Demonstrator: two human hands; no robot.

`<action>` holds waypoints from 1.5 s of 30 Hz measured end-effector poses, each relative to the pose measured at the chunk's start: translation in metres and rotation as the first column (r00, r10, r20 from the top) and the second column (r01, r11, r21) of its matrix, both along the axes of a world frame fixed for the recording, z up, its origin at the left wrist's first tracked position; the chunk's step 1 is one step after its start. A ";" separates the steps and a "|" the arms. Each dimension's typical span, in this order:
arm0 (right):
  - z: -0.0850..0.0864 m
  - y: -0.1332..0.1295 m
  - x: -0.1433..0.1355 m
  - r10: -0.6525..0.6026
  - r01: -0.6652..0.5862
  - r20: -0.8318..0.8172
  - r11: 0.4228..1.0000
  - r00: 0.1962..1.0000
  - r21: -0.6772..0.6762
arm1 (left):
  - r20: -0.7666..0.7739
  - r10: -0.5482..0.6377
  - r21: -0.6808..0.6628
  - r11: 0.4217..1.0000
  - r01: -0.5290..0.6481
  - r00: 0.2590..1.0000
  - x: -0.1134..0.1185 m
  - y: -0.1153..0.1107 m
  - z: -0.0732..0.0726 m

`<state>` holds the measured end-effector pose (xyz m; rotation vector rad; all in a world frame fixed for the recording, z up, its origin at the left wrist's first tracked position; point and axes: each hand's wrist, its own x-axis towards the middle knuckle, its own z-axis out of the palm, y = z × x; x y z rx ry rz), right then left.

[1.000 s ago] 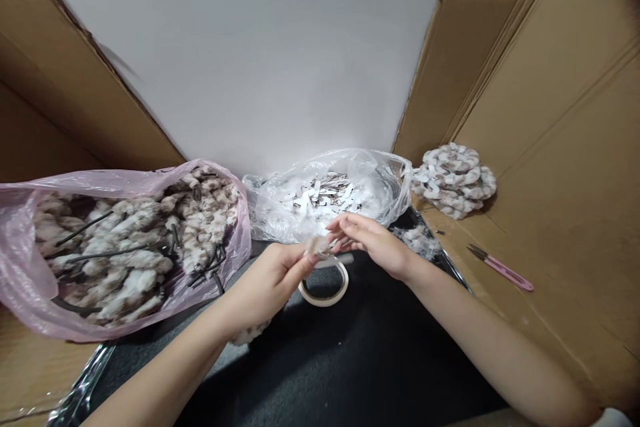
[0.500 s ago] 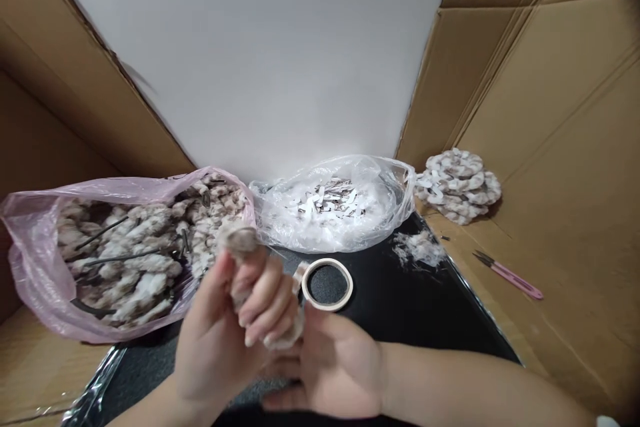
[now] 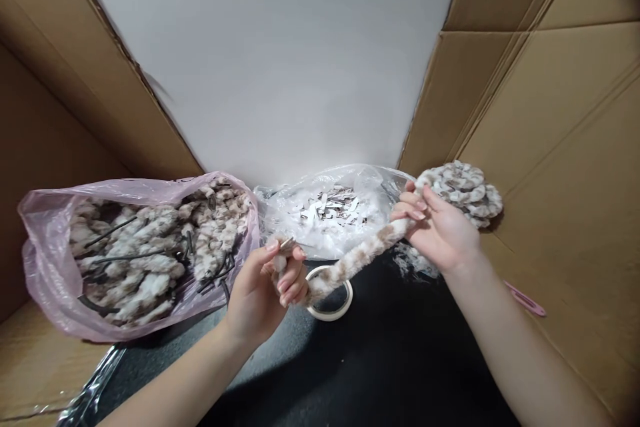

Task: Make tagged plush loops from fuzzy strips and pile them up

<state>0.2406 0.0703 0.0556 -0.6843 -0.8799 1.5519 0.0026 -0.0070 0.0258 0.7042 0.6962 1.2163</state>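
Note:
A fluffy white-and-brown strip [image 3: 360, 259] stretches between my two hands, slanting up to the right. My left hand [image 3: 273, 287] is closed around its lower end, where a small pale tip pokes out between thumb and fingers. My right hand [image 3: 437, 227] pinches the upper end, in front of a coiled fluffy bundle [image 3: 467, 190]. Below the strip lies a cream tape roll [image 3: 330, 315], partly covered by it. A pink plastic bag [image 3: 45, 267] at the left holds fluffy pieces [image 3: 135, 260] with dark cords.
A clear plastic bag [image 3: 370, 180] with paper scraps [image 3: 333, 207] stands at the back middle. Loose fluff [image 3: 415, 263] lies under my right hand. Pink snips [image 3: 525, 299] rest at the right, their blades hidden. Cardboard walls [image 3: 560, 93] flank the black surface [image 3: 380, 360].
My right hand has moved up and right and now grips the strip's far end, so the strip is stretched out. My left hand has shifted slightly right. The view has shifted a little.

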 end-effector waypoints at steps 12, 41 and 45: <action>-0.022 -0.029 -0.028 0.185 -0.297 0.537 0.946 0.823 0.130 | -0.262 -0.015 0.040 0.999 0.026 0.965 0.008 0.005 -0.014; -0.057 -0.059 -0.068 -0.095 -0.148 0.591 0.925 0.801 0.349 | -0.382 0.010 0.228 0.970 0.083 0.924 0.016 -0.001 -0.031; -0.070 -0.060 -0.076 -0.082 -0.027 0.423 0.969 0.902 0.246 | -0.531 0.123 0.306 0.951 0.054 0.838 0.015 0.003 -0.032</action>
